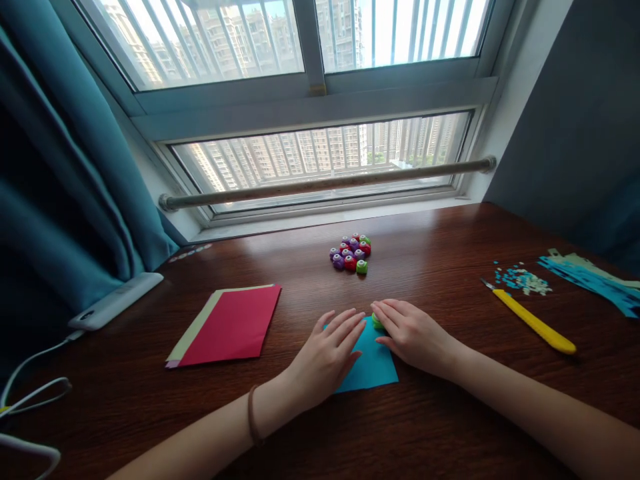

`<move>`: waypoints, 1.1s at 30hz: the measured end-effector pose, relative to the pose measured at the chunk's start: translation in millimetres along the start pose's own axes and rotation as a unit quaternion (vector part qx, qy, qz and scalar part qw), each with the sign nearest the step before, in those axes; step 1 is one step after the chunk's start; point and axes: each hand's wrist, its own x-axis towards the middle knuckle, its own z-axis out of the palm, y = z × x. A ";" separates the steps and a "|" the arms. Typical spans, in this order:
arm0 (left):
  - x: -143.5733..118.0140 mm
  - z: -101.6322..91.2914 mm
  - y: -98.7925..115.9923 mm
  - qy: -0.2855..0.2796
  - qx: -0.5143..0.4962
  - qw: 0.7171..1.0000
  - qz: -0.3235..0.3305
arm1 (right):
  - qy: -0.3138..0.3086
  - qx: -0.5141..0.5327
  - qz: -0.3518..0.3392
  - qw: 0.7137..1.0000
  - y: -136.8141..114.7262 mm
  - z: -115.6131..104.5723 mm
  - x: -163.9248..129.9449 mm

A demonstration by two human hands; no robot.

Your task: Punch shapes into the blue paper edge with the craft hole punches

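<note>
Blue paper (373,363) under both hands, L hand (325,357) fingers flat – R hand (413,337) fingers cover green punch (376,322), grip unclear.

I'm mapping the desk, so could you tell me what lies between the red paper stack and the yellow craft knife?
In the head view: both hands, left hand and right hand, on blue paper.

A stack of paper sheets (227,325), red on top with a pale green one under it, lies left of the middle of the wooden desk (440,253). A cluster of small purple, red and green punches (351,253) sits toward the far edge by the window (320,160), and a white device (116,301), perhaps a power bank, rests at the left edge with its cable (30,390). Toward the right edge lie a yellow craft knife (534,323), paper scraps (523,279) and blue paper strips (595,280).
</note>
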 end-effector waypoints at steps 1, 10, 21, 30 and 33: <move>4.6 -2.2 1.1 -0.008 0.016 1.000 0.007 | 0.002 -0.005 -0.002 1.000 -0.2 1.1 -0.1; 48.0 6.5 7.4 -0.033 0.117 0.990 0.073 | 0.000 -0.044 -0.027 0.999 -1.4 9.3 -0.7; 44.7 21.3 16.4 -0.030 0.084 0.995 0.054 | -0.025 -0.026 0.003 0.999 -6.2 10.3 -1.4; 45.5 18.8 17.3 -0.045 0.129 0.987 0.082 | -0.041 -0.104 -0.025 0.993 -8.6 18.4 -5.6; 47.1 15.4 17.8 -0.052 0.143 0.984 0.091 | -0.050 -0.109 -0.023 0.993 -8.7 18.0 -5.9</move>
